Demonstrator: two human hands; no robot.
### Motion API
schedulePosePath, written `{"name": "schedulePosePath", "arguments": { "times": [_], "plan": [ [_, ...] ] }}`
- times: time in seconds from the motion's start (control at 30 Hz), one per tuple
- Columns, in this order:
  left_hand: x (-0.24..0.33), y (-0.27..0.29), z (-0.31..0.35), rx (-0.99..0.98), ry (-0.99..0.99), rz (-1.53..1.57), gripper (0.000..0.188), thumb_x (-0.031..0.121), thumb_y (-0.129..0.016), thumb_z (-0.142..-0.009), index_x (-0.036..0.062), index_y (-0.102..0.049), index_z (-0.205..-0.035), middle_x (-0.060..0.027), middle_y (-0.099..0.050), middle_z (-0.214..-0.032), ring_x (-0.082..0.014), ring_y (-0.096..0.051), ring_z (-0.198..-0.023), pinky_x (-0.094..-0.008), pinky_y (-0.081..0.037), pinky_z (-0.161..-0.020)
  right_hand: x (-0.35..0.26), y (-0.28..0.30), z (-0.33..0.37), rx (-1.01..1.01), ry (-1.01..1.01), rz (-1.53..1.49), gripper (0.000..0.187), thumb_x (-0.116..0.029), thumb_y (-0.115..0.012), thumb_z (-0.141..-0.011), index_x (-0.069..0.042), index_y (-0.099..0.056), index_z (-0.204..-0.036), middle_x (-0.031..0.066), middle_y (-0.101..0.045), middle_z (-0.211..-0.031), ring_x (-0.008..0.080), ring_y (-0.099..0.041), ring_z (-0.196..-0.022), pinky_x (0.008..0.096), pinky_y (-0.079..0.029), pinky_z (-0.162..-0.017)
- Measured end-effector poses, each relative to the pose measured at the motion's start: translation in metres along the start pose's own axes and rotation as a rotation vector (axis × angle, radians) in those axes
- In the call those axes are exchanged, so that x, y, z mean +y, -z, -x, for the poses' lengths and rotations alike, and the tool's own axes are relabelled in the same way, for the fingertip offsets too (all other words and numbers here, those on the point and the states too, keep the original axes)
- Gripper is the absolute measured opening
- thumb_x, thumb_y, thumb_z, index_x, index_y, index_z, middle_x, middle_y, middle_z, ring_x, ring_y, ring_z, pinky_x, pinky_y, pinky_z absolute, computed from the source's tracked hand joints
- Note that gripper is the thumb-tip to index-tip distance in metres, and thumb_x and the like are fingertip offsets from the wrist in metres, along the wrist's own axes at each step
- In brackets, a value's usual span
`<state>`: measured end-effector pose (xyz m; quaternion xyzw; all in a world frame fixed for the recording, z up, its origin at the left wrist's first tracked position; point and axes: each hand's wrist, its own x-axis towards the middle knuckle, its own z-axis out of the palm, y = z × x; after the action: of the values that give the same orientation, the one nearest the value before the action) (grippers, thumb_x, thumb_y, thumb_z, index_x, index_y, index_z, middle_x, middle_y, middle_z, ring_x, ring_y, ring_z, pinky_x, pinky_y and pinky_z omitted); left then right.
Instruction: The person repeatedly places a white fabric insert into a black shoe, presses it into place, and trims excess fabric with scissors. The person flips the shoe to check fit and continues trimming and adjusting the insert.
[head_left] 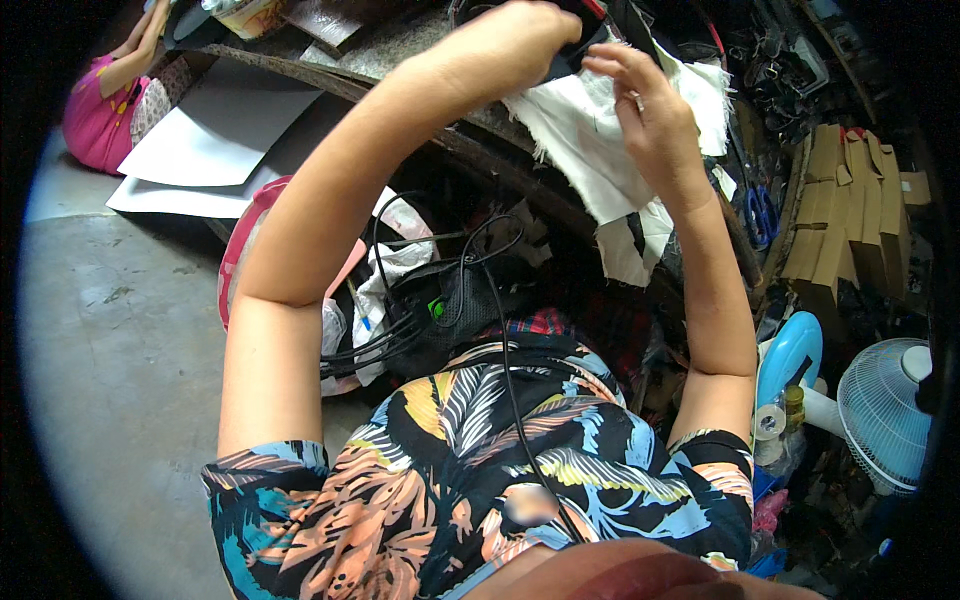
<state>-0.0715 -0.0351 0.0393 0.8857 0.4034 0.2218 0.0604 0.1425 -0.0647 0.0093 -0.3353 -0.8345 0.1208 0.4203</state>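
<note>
White cloth [580, 140], frayed along its edges, drapes at the front of a dark, cluttered work table, its lower part hanging below the right hand. Nearest is the wearer's black shirt [480, 440] with its leaf pattern, and a thin black cable [512, 395] runs down over it. Just past the shirt lie a black mesh pouch [475, 300] (a small green spot shows on it) and, to its left, a pink basin [238, 250] partly hidden by the left arm. On the right, a blue and white fan [885, 405] stands near a pale roll of tape [769, 422].

Farther out, the right hand [660, 120] is over the cloth, fingers bent and close together, thumb a little apart; whether the tips pinch the fabric, I cannot tell. The left hand [535, 40] reaches in beside it at the table [405, 38], its fingertips hidden, so their grip cannot be told. Off to the right are blue-handled scissors [760, 215] and upright brown cardboard boxes [845, 225]. White sheets [215, 125] lie at the far left, near another person [100, 110] in a pink top.
</note>
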Motion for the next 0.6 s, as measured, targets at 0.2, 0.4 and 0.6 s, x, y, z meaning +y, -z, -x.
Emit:
{"name": "schedulePosePath", "arguments": {
  "times": [0.2, 0.4, 0.6],
  "plan": [
    [-0.013, -0.048, 0.04, 0.086, 0.063, 0.106, 0.069, 0.031, -0.072, -0.089, 0.0016, -0.046, -0.145, -0.0229, -0.059, -0.132, -0.0366, -0.058, -0.123, -0.0431, -0.046, -0.105, 0.028, -0.009, 0.038, -0.083, -0.146, 0.127, 0.056, -0.004, -0.066, -0.09, -0.015, -0.049, -0.142, 0.0088, -0.07, -0.122, 0.0254, -0.066, -0.116, 0.0378, -0.054, -0.097],
    [-0.005, -0.062, 0.063, 0.156, 0.027, 0.074, 0.08, 0.038, -0.073, -0.088, 0.0046, -0.037, -0.152, -0.0226, -0.043, -0.15, -0.0392, -0.045, -0.137, -0.0433, -0.037, -0.115, 0.036, -0.01, 0.051, -0.141, -0.137, 0.306, 0.06, -0.017, -0.065, -0.095, -0.019, -0.043, -0.151, 0.0067, -0.065, -0.133, 0.0254, -0.062, -0.123, 0.0371, -0.051, -0.103],
    [0.012, -0.061, 0.072, 0.22, -0.155, -0.125, 0.057, 0.028, -0.074, -0.085, 0.0036, -0.057, -0.134, -0.0177, -0.041, -0.152, -0.0358, -0.04, -0.142, -0.0441, -0.036, -0.118, 0.035, -0.011, 0.051, -0.129, -0.141, 0.293, 0.061, -0.016, -0.064, -0.095, -0.017, -0.043, -0.152, 0.0069, -0.064, -0.135, 0.0252, -0.06, -0.126, 0.0377, -0.049, -0.105]
  ]
}}
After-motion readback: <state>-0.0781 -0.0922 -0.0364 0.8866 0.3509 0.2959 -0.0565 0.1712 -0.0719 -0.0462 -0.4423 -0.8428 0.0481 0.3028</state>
